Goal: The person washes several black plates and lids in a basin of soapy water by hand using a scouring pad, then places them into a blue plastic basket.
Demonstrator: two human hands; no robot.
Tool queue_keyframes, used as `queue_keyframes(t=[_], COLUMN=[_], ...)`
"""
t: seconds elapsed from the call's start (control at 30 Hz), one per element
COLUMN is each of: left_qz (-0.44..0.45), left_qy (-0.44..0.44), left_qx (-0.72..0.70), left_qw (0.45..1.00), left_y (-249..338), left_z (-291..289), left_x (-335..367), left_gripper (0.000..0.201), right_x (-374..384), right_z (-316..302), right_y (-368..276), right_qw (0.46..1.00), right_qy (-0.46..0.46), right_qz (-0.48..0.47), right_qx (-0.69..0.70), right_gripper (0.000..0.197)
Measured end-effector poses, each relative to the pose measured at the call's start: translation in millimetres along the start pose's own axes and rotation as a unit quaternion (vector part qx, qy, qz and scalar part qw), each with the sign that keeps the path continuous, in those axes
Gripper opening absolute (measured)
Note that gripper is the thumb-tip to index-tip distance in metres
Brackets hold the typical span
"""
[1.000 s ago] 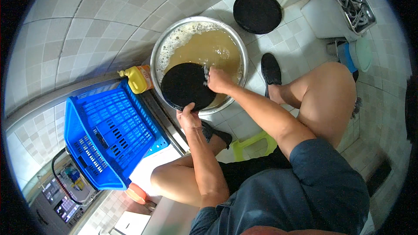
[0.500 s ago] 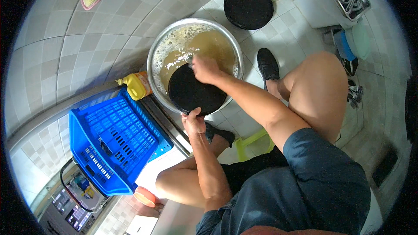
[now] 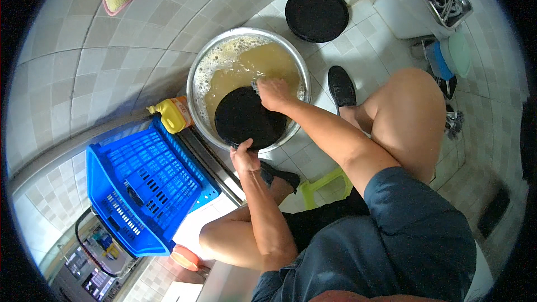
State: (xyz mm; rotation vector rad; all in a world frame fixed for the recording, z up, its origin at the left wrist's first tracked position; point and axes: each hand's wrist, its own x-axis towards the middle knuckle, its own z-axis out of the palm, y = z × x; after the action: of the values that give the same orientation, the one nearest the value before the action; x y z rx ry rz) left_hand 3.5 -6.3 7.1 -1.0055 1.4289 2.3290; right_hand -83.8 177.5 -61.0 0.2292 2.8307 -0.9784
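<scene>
A round black plate [image 3: 249,116] tilts inside a wide metal basin [image 3: 193,86] of murky, foamy water. My left hand [image 3: 245,156] grips the plate's near edge, with the thumb on its upper face. At the plate's far right edge, my right hand [image 3: 273,94] is closed around a small grey scourer [image 3: 255,86], mostly covered by the fingers. The scourer's exact kind is hard to make out. Another round black plate [image 3: 316,15] lies on the tiled floor beyond the basin.
To the left are a blue plastic crate [image 3: 148,182] and a yellow jug [image 3: 172,115] against the basin. A white bin [image 3: 400,14] bears a metal tray of utensils [image 3: 447,0] at the far right. A green stool [image 3: 321,185] stands below me.
My right hand has moved slightly right and nearer along the plate's edge with the scourer. My left hand keeps its hold on the plate.
</scene>
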Motion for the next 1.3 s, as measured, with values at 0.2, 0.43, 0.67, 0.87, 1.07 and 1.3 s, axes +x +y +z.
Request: queue_keyframes(t=[0.2,0.43,0.67,0.87,1.07,1.3], left_qz=[-0.059,-0.138,-0.113,-0.162,-0.193,-0.164], left_qy=[0.034,-0.019,0.005,0.003,-0.029,0.033], left_qx=[-0.032,-0.167,-0.078,-0.095,-0.085,-0.052], left_qw=[0.997,0.976,0.99,0.982,0.977,0.985], left_y=[-26.9,-67.3,-74.3,-70.9,-82.5,-61.8], left_z=[-6.2,-25.1,-29.3,-13.6,-46.3,-31.3], left_x=[48.5,100.8,118.6,120.6,142.2,97.8], left_gripper=[0.038,0.042,0.073,0.083,0.054,0.044], right_x=[4.9,-7.1,-13.3,-20.7,-16.4,-20.9], right_z=[10.8,19.0,27.9,33.0,22.9,-8.6], right_y=[32.3,33.4,24.5,28.6,17.9,15.2], right_qw=[0.987,0.973,0.97,0.966,0.912,0.739], right_qy=[0.083,0.121,0.087,0.086,0.103,-0.039], right_qz=[0.097,0.139,0.16,0.158,0.225,0.379], right_qx=[0.099,0.138,0.158,0.188,0.327,0.555], right_gripper=[0.014,0.017,0.016,0.017,0.016,0.012])
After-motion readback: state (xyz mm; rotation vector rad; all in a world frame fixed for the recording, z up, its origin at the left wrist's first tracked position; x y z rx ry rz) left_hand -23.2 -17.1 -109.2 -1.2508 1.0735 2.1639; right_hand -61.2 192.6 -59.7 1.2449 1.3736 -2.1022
